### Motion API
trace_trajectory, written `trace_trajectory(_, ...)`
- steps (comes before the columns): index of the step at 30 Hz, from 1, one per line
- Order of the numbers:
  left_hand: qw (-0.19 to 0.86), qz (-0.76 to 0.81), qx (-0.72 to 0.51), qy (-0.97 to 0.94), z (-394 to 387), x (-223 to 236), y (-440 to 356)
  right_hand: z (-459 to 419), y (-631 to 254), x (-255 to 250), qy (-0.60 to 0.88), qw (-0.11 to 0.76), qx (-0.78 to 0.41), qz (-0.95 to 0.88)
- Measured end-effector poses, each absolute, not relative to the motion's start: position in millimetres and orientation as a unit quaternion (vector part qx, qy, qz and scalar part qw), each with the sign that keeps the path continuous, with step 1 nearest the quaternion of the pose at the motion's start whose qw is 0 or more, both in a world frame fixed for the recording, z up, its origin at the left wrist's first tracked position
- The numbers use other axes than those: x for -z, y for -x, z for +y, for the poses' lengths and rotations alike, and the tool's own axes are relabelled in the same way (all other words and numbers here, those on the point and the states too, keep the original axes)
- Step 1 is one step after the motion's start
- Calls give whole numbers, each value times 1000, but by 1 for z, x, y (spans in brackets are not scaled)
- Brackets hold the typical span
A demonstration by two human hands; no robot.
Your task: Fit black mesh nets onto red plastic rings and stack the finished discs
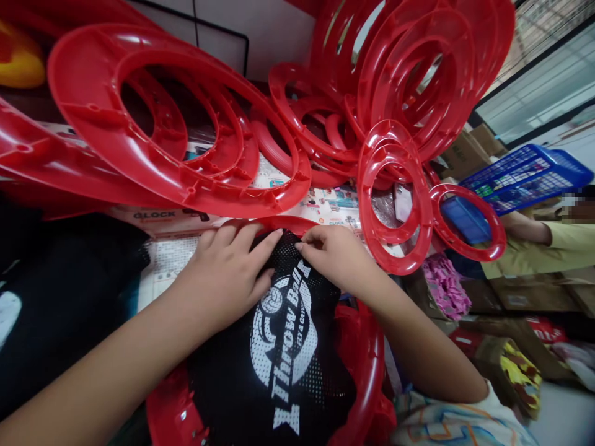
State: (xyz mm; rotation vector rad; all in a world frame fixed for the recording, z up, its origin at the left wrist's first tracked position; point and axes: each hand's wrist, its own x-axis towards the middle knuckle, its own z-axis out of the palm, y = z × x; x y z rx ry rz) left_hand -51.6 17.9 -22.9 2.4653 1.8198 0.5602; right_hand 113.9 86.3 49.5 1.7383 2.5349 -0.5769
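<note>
A black mesh net [279, 347] printed with a white "Throw Ball" logo lies stretched over a red plastic ring [367, 365] in front of me. My left hand [227, 275] rests flat on the net's upper left, fingers stretched toward its far edge. My right hand [332, 254] is at the net's top edge, fingers curled and pinching the mesh against the ring's rim. The two hands' fingertips nearly meet.
Several red plastic rings [186, 142] are piled and leaning behind the net, over printed toy boxes [158, 217]. A blue basket [525, 173] stands at the right, where another person's arm in a yellow sleeve [553, 244] reaches. Cardboard boxes [511, 291] and pink pieces [444, 285] lie below.
</note>
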Motion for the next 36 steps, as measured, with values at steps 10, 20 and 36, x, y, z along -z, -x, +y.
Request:
trace_trajectory(10, 27, 587, -174, -790, 18, 23, 53, 102, -125, -42, -602, -54, 200, 771)
trace_trajectory(20, 45, 592, -154, -790, 16, 21, 54, 112, -126, -40, -602, -27, 199, 773)
trace_trajectory(36, 27, 586, -156, -794, 16, 21, 54, 86, -128, -45, -609, -33, 173, 773)
